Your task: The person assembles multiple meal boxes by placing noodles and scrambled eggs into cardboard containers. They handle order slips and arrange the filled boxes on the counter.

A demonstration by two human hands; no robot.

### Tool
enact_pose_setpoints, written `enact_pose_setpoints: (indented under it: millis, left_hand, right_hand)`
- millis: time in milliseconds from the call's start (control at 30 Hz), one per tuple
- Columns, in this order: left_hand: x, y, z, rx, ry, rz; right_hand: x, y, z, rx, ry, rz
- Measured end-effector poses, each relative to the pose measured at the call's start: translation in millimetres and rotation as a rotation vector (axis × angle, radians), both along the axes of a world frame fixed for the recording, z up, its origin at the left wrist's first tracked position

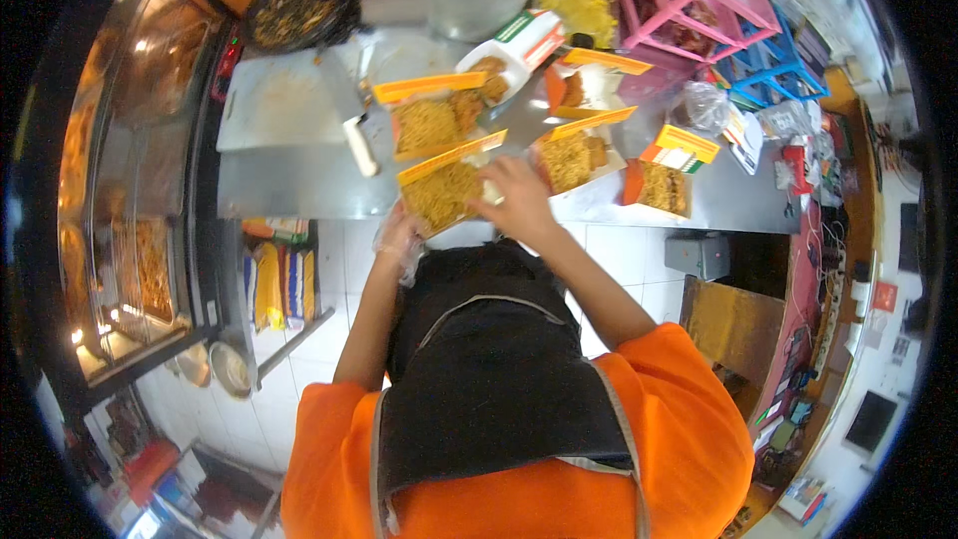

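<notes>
Right hand (519, 198), bare, rests palm down with fingers curled over the right edge of an open food box (444, 190) of yellow fried noodles; it grips that edge. Left hand (399, 240), inside a clear plastic glove, holds the lower left corner of the same box. This box sits at the near edge of the bench (299, 185), just in front of the person, its orange lid flap raised.

Largest in view is the person's own body: an orange shirt and a black apron, filling the lower middle. To the left stands a glass display case (120, 200) with warm lights and trays of food inside. The steel bench runs across the upper middle. On it, a white cutting board (279, 105) lies at the left, and a dark wok (299, 10) holding dark food sits behind it. Four more open boxes lie around the held one: one behind (429, 120), one to the right (574, 155), one further back (584, 85) and one at the far right (664, 185), each with noodles or fried pieces. Pink (689, 0) and blue (773, 70) wire racks stand at the upper right. White floor tiles show below the bench.
</notes>
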State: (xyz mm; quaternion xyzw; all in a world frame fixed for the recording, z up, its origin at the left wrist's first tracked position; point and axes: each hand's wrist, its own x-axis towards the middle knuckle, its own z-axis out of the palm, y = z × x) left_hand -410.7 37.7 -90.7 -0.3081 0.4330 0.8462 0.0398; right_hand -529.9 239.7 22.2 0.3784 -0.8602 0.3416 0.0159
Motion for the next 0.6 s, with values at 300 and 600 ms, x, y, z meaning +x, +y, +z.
enact_pose_setpoints:
  millis: [300,600]
  left_hand:
    - [-7.0,30.0,-21.9,-0.239,-0.182,0.097]
    - [-10.6,68.4,-0.5,-0.688,0.026,0.022]
  right_hand:
    - [-35.6,52.2,25.3,0.110,-0.377,0.096]
    - [-293.1,167.7,61.1,0.038,-0.022,-0.361]
